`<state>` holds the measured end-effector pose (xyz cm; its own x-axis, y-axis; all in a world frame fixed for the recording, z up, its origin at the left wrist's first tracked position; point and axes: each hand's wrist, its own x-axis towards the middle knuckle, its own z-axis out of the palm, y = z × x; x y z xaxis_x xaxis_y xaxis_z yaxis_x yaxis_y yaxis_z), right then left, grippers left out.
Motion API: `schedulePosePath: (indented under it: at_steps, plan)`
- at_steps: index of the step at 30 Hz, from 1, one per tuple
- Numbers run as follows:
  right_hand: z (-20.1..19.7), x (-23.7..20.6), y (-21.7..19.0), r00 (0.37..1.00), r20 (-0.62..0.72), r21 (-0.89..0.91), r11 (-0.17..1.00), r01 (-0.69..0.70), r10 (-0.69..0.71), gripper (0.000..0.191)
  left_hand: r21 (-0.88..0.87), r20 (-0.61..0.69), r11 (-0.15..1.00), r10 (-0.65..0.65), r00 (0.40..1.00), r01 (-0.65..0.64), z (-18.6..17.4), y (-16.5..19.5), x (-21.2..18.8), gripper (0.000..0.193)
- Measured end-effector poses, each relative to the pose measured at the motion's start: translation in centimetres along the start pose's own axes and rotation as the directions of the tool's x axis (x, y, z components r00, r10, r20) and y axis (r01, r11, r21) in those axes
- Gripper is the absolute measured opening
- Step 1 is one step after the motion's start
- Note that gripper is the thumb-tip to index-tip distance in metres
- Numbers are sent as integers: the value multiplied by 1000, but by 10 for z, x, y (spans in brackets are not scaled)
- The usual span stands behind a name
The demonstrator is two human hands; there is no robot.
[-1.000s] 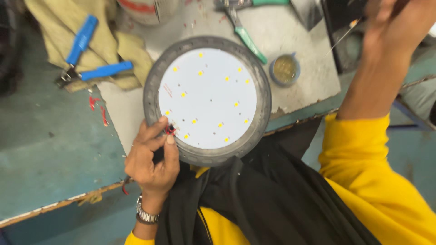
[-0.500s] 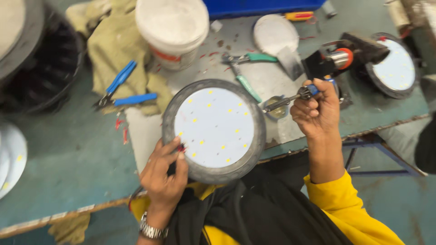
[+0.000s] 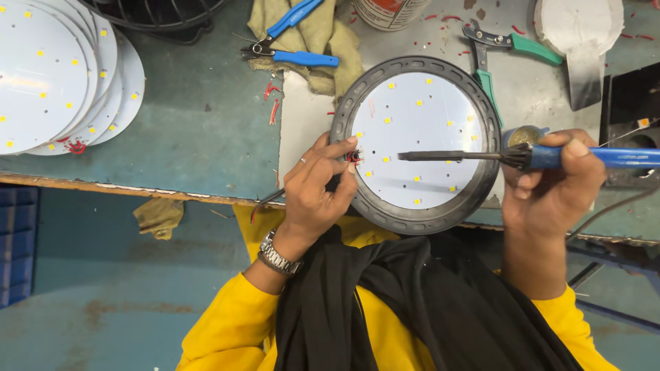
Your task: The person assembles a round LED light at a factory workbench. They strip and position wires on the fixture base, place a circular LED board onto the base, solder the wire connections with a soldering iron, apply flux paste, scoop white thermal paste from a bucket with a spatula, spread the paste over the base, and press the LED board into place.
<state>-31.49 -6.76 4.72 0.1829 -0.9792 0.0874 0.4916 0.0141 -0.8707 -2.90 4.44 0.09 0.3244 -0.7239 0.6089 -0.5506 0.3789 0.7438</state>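
A round lamp [image 3: 416,141] lies on the bench: a dark grey ring frame around a white disc dotted with small yellow chips. My left hand [image 3: 313,189] pinches red and black wires at the disc's left edge. My right hand [image 3: 550,182] grips a blue-handled soldering iron [image 3: 522,156]. Its dark tip reaches left over the white disc and stops short of the wires. A metal watch sits on my left wrist.
Blue-handled pliers [image 3: 292,38] rest on a tan cloth at the back. Green-handled cutters [image 3: 491,58] lie right of the lamp, a small brass tin [image 3: 524,135] beside them. Stacked white chip discs [image 3: 58,75] fill the far left. A pale bucket [image 3: 388,12] stands behind. The bench edge [image 3: 137,189] runs close to me.
My right hand came down from the back right and now holds the soldering iron level over the disc. The left hand stays at the lamp's left edge. The view has shifted right.
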Motion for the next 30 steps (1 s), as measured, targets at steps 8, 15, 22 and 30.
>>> schedulePosePath:
  at_steps: [8,15,22,30]
  plan:
    - [11,-9,18,984,-60,-230,962,150,-168,27,-20,40,999,-26,999,27,-2,0,0,14]
    - [11,-16,24,982,47,-254,949,188,-182,31,-68,78,994,-78,994,84,-6,1,2,13]
    - [15,-22,30,983,64,-306,934,186,-174,29,-125,98,975,-173,980,185,-9,7,5,11]
    - [16,-23,31,978,94,-318,925,208,-187,29,-161,109,958,-220,969,236,-11,10,9,11]
